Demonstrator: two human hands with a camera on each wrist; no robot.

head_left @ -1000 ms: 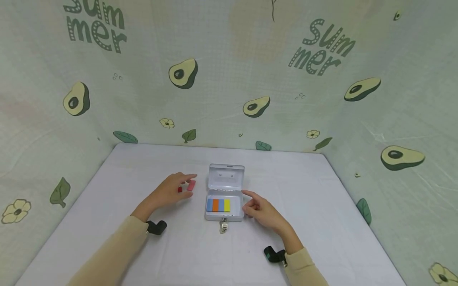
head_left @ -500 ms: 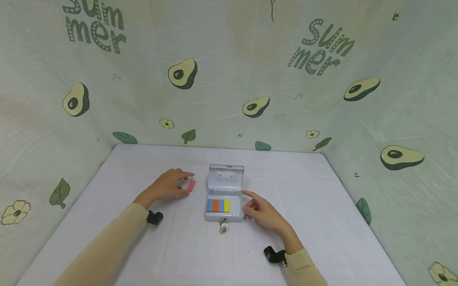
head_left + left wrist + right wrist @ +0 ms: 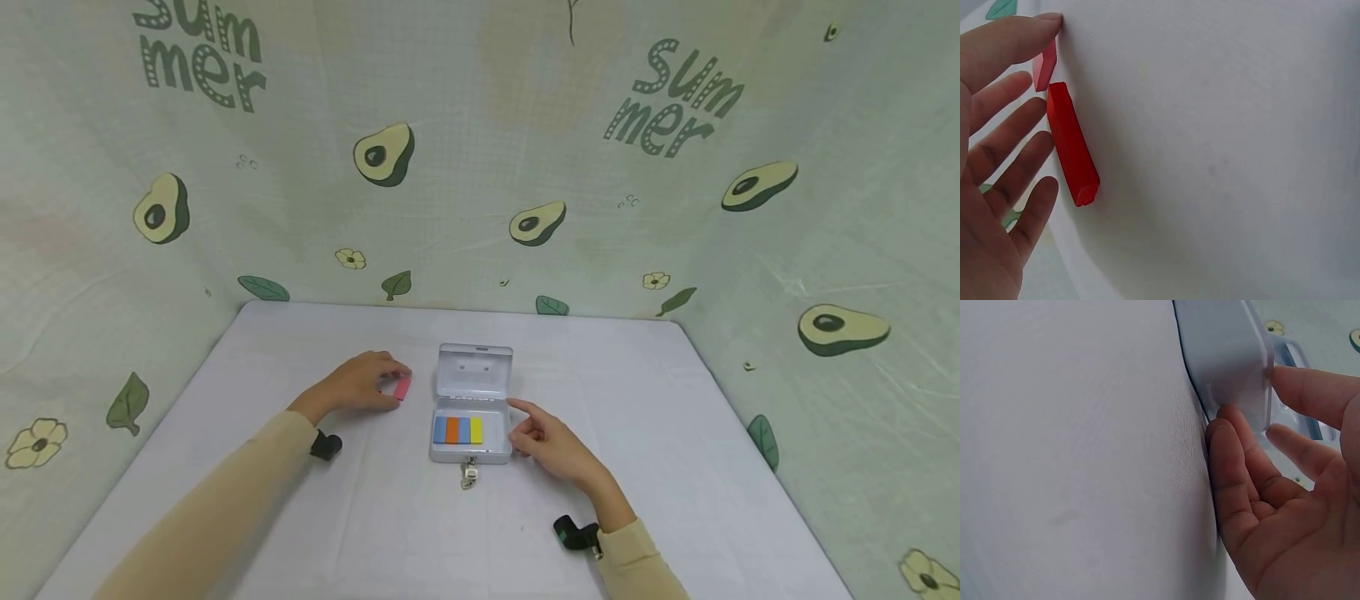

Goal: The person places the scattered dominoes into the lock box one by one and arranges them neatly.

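My left hand point(image 3: 362, 383) reaches around a small pink block point(image 3: 402, 388) left of the box, thumb at its near end and index finger at its far end, seemingly pinching it. In the left wrist view, a longer-looking red block point(image 3: 1071, 144) lies beside the other fingers; the thumb covers part of the pink one. My right hand point(image 3: 551, 446) rests against the right side of an open white lockbox point(image 3: 495, 427), index finger extended, other fingers bent against its wall. Inside stand a blue block point(image 3: 439, 430), an orange block point(image 3: 452, 430), another blue block and a yellow block point(image 3: 476, 430).
The box's lid point(image 3: 472, 375) stands upright at the back. A small metal padlock or latch point(image 3: 469, 475) hangs at its front. White cloth covers the table point(image 3: 420, 533), with printed fabric walls point(image 3: 450, 250) behind and at both sides.
My left hand first drew back slightly to the left, then its index finger came down toward the far end of the pink block. The right hand and box have not moved.
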